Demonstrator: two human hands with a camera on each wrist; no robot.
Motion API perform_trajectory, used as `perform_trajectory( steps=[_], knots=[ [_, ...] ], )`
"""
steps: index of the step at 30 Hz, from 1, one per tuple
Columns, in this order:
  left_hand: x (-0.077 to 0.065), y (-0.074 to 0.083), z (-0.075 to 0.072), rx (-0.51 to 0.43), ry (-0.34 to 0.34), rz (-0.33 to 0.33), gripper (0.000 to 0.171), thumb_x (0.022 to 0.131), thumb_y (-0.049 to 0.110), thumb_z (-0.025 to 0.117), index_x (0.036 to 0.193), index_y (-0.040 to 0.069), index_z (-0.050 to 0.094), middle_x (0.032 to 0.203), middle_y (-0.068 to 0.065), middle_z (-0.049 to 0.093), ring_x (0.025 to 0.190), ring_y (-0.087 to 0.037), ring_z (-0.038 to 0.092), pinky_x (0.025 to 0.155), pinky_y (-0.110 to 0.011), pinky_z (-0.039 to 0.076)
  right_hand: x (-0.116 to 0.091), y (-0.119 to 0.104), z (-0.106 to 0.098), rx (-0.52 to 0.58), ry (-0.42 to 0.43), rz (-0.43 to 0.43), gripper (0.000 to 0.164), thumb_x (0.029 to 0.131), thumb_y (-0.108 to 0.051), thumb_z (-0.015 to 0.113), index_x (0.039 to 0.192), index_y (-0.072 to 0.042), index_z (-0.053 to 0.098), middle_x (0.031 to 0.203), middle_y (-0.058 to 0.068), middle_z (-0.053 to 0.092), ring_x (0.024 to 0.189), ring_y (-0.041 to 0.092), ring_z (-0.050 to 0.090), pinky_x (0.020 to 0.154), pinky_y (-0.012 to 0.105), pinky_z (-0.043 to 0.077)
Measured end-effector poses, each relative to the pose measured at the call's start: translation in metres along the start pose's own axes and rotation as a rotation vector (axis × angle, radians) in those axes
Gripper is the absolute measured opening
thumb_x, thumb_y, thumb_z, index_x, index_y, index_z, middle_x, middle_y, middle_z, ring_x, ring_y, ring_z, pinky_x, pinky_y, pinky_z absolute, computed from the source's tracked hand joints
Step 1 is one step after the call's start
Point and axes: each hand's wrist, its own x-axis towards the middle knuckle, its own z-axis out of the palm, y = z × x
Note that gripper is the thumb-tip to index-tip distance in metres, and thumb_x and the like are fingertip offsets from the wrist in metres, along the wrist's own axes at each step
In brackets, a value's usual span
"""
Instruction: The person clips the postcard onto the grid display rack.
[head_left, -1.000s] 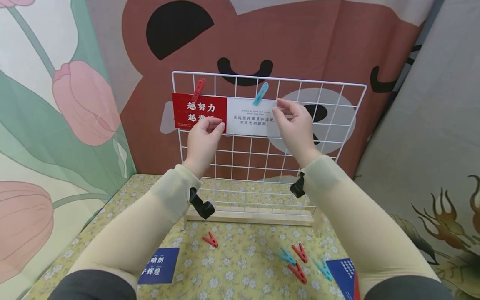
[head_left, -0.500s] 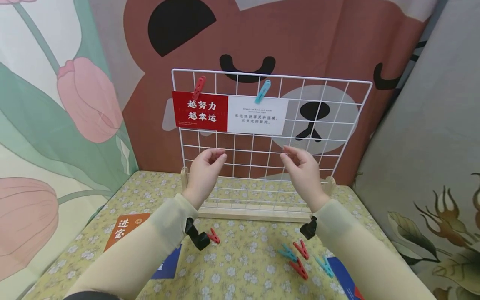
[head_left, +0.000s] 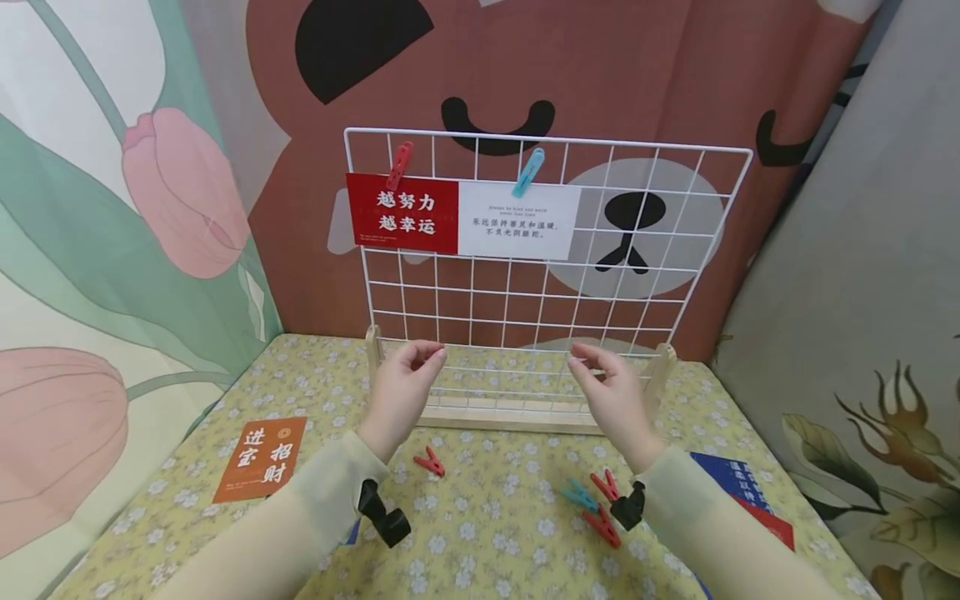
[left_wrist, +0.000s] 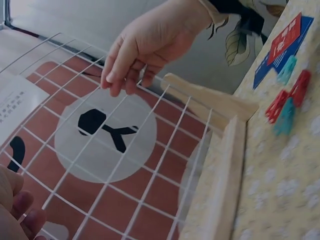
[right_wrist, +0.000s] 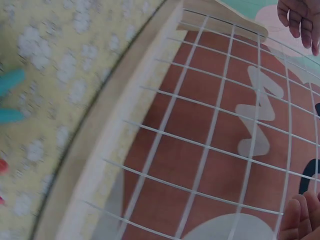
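A white wire grid [head_left: 675,147] stands upright in a wooden base [head_left: 510,414] in the head view. On its upper left hang a red card [head_left: 405,237] with white characters and, directly to its right, a white card [head_left: 517,242] with small print. A red clothespin [head_left: 400,165] sits at the red card's top edge, a light blue clothespin [head_left: 528,172] at the white card's. My left hand [head_left: 397,392] and right hand [head_left: 617,404] hover before the grid's lower part, apart, fingers loosely bent, holding nothing. The left wrist view shows the right hand [left_wrist: 155,40] clearly.
On the flowered tablecloth lie a red clothespin [head_left: 430,461] and, further right, a cluster of red and blue clothespins [head_left: 602,527]. An orange card [head_left: 262,458] lies at left; a blue card [head_left: 720,471] and red card [head_left: 772,527] overlap at right. Printed curtains hang behind.
Both hands have come down from the hung cards to the grid's lower part, uncovering the cards. The view has tilted downward, and the orange card now shows fully.
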Motion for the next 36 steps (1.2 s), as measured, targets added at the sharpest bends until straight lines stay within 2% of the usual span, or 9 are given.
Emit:
perform_trajectory(
  steps=[7,13,14,20,24,29,31,36],
  knots=[
    [-0.034,-0.018,0.006,-0.086,-0.017,-0.097,0.023,0.095,0.028,0.062,0.110,0.011,0.068,0.101,-0.004,0.063,0.087,-0.017,0.055,0.075,-0.032,0.046,-0.023,0.018,0.009,0.035,-0.039,0.101,0.041,0.098,-0.034,0.056,0.131,-0.008,0.058,0.121,0.008,0.059,0.098,0.020,0.054,0.073,0.028,0.047],
    [-0.058,-0.033,0.013,-0.126,-0.122,-0.143,0.023,0.095,0.029,0.062,0.108,0.010,0.067,0.100,-0.010,0.060,0.068,-0.016,0.050,0.057,-0.028,0.047,-0.042,0.030,0.018,0.042,-0.069,0.199,0.040,0.098,-0.034,0.057,0.130,-0.011,0.059,0.120,0.008,0.059,0.100,0.019,0.053,0.071,0.027,0.049],
    [-0.062,-0.035,0.014,-0.114,-0.144,-0.150,0.022,0.095,0.029,0.062,0.108,0.011,0.067,0.099,-0.011,0.060,0.066,-0.017,0.050,0.056,-0.028,0.047,-0.045,0.032,0.019,0.041,-0.074,0.209,0.040,0.098,-0.035,0.057,0.130,-0.011,0.059,0.121,0.007,0.058,0.100,0.019,0.053,0.071,0.028,0.049],
    [-0.079,-0.046,0.017,-0.027,-0.270,-0.137,0.023,0.096,0.030,0.061,0.107,0.011,0.068,0.095,-0.003,0.063,0.082,-0.016,0.056,0.070,-0.032,0.047,-0.060,0.041,0.026,0.024,-0.108,0.257,0.043,0.096,-0.042,0.057,0.129,-0.016,0.059,0.122,0.004,0.058,0.099,0.019,0.053,0.072,0.031,0.048],
    [-0.086,-0.054,0.017,0.007,-0.330,-0.131,0.022,0.095,0.027,0.062,0.107,0.010,0.068,0.098,-0.001,0.063,0.087,-0.017,0.057,0.074,-0.035,0.048,-0.070,0.046,0.032,0.039,-0.121,0.276,0.037,0.096,-0.035,0.059,0.128,-0.016,0.061,0.119,0.005,0.059,0.100,0.020,0.053,0.072,0.032,0.047],
    [-0.092,-0.068,0.014,0.070,-0.365,-0.118,0.017,0.094,0.021,0.064,0.104,0.008,0.068,0.099,-0.002,0.061,0.086,-0.017,0.055,0.072,-0.034,0.046,-0.079,0.046,0.041,0.054,-0.181,0.297,0.035,0.097,-0.032,0.059,0.128,-0.016,0.059,0.123,0.004,0.057,0.104,0.020,0.052,0.079,0.035,0.046],
    [-0.094,-0.075,0.010,0.110,-0.363,-0.116,0.016,0.094,0.019,0.064,0.105,0.007,0.067,0.099,-0.002,0.061,0.087,-0.016,0.054,0.073,-0.033,0.045,-0.080,0.045,0.047,0.047,-0.201,0.310,0.034,0.097,-0.032,0.059,0.128,-0.018,0.059,0.122,0.004,0.058,0.104,0.020,0.052,0.078,0.035,0.045],
    [-0.097,-0.087,-0.010,0.214,-0.384,-0.164,0.023,0.092,0.018,0.066,0.112,0.006,0.065,0.108,-0.007,0.060,0.087,-0.017,0.054,0.070,-0.033,0.046,-0.083,0.043,0.065,0.052,-0.223,0.302,0.030,0.096,-0.024,0.061,0.125,-0.017,0.062,0.119,0.003,0.060,0.100,0.019,0.055,0.072,0.033,0.049]
  ],
)
